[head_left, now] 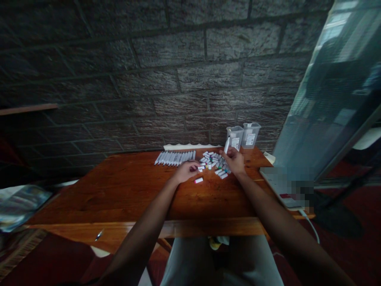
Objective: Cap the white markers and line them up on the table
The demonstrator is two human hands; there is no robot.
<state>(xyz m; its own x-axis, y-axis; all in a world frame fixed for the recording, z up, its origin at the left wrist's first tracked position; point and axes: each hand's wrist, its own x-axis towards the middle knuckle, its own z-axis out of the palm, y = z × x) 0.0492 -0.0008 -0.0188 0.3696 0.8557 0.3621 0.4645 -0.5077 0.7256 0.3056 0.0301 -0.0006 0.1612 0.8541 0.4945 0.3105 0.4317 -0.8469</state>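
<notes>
My right hand [235, 160] grips a white marker [227, 145], held upright with its dark tip up, in front of the clear bins. Beneath and beside that hand is a loose pile of white marker caps [220, 163] with coloured ends. My left hand [187, 171] is at the pile's left edge, its fingers curled and closed around a small white marker cap [201, 168]. A single cap with a pinkish-red end [199, 180] lies apart, nearer to me. Left of the pile, uncapped markers [175, 158] lie side by side in a row.
Two clear plastic bins [251, 135] with labels stand at the back right. A white wavy-edged strip [193, 147] lies along the back edge by the stone wall [190, 91]. On the wooden table [133, 190], a laptop-like flat object [279, 186] with a cable sits right.
</notes>
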